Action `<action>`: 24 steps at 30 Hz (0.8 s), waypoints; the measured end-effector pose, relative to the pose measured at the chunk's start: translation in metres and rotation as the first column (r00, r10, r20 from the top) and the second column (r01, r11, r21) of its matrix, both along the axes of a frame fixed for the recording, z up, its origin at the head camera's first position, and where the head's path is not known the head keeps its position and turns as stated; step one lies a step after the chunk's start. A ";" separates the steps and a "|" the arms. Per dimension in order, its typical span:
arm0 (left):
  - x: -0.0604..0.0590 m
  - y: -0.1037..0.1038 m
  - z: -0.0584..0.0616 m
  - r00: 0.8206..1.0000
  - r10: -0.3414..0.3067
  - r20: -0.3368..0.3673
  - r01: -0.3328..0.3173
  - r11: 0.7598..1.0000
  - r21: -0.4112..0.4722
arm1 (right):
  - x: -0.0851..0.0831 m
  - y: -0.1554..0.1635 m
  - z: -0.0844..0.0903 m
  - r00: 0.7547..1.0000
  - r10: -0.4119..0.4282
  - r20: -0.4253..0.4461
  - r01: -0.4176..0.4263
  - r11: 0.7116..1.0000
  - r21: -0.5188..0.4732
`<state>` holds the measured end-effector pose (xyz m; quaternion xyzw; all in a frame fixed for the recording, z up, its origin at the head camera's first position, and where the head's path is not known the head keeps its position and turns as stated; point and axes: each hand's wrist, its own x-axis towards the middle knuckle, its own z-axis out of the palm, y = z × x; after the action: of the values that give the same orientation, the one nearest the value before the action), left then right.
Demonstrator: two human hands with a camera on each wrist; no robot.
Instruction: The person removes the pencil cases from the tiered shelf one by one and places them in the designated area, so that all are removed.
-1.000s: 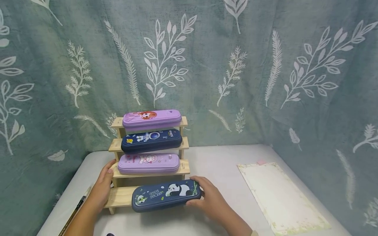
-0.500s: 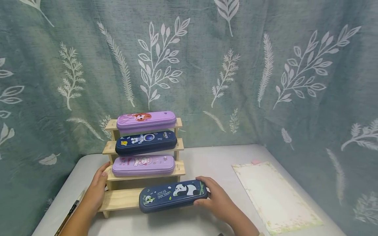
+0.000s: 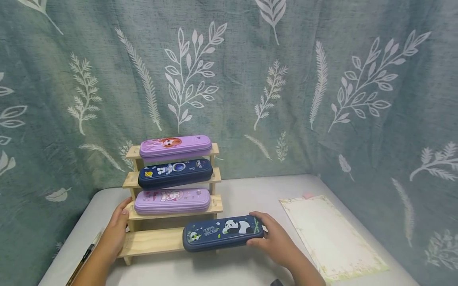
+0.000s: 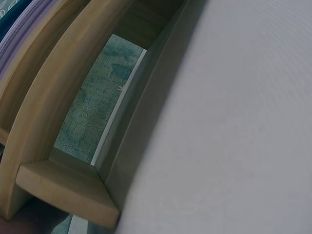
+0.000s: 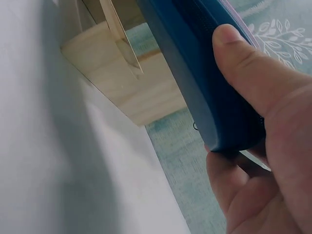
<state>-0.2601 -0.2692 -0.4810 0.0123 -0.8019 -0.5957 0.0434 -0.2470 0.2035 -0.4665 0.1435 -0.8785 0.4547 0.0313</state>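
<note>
While the left hand (image 3: 116, 232) rests flat against the rack (image 3: 154, 241), the right grip (image 3: 275, 242) clasps the panda case (image 3: 222, 233).

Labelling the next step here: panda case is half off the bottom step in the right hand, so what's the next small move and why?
Probably keep drawing the panda pencil case rightward until it leaves the wooden stand. The right hand has its grip on the case's right end, while the left end overlaps the bottom step. The left hand rests against the stand's left side, seemingly bracing it.

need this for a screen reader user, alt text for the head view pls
A right hand grips a navy panda pencil case at the bottom step of a wooden stepped rack; the left hand rests on the rack's side. Three more cases sit above.
</note>
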 end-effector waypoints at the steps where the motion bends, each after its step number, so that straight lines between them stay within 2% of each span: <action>1: 0.000 0.000 0.000 1.000 0.000 0.006 0.000 1.000 -0.002 | 0.001 0.002 0.000 1.000 0.004 0.005 -0.004 1.000 -0.005; 7: 0.000 -0.002 -0.001 0.999 -0.001 0.038 0.001 1.000 -0.005 | 0.004 0.014 0.002 0.997 0.067 0.037 -0.066 0.997 -0.046; 10: -0.002 0.000 0.001 0.999 -0.014 0.030 0.014 1.000 0.000 | 0.004 0.022 0.001 0.996 0.072 0.060 -0.068 0.996 -0.065; 14: -0.003 0.003 0.004 1.000 -0.026 0.012 0.025 1.000 0.012 | 0.005 0.030 0.001 0.996 0.031 0.087 -0.026 0.998 -0.058; 24: -0.002 -0.001 -0.001 1.000 -0.019 0.023 0.018 1.000 0.021 | 0.010 0.050 -0.003 0.993 -0.063 0.101 0.063 0.998 0.006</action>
<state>-0.2624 -0.2698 -0.4821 0.0122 -0.7962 -0.6042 0.0285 -0.2369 0.2534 -0.4698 0.0927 -0.8837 0.4588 0.0010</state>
